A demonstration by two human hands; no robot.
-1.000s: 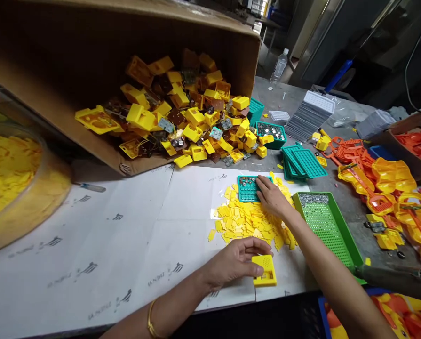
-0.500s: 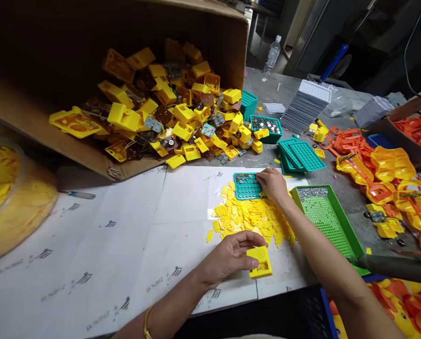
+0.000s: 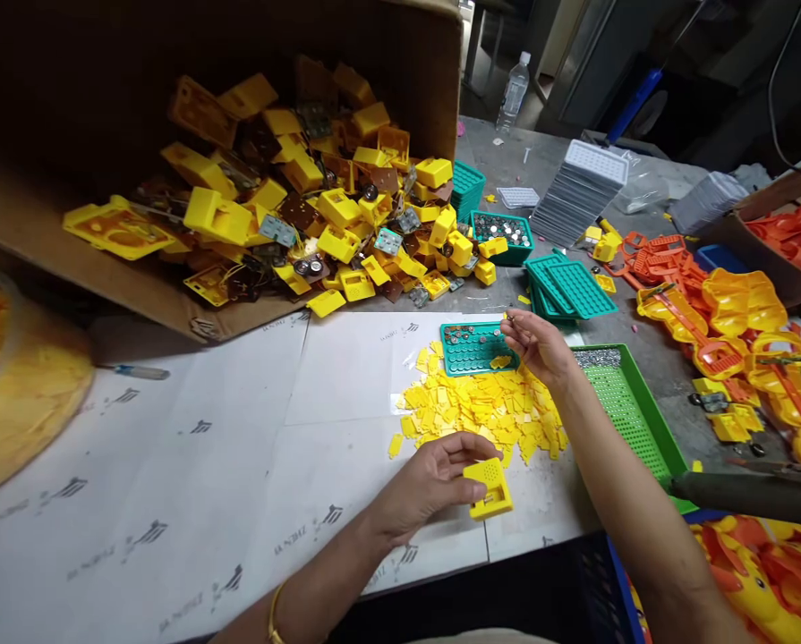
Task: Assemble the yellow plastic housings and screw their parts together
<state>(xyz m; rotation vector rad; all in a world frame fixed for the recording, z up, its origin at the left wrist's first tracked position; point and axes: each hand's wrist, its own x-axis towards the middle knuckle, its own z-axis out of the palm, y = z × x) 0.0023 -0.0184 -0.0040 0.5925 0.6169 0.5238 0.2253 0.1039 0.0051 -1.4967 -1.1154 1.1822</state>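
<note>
My left hand [image 3: 433, 487] grips a small yellow plastic box [image 3: 489, 489] near the table's front edge; the box has a dotted pattern and a recess facing up. My right hand [image 3: 538, 344] is raised over the right end of a teal tray [image 3: 464, 362], its thumb and fingertips pinched on something small and dark that I cannot make out. Round metal cells sit in some of the tray's round pockets. A heap of flat yellow pieces [image 3: 481, 402] spreads in front of the tray.
A cardboard box [image 3: 191, 309] at the back left spills yellow cases. Teal trays [image 3: 581, 288], a teal bin of cells [image 3: 504, 234] and a white tray stack [image 3: 578, 197] stand behind. At the right are a green tray [image 3: 648, 429] and orange parts [image 3: 655, 255].
My right hand has lifted off the teal tray and turned, fingertips pinched. My left hand still holds the yellow box. The whole view has shifted slightly.
</note>
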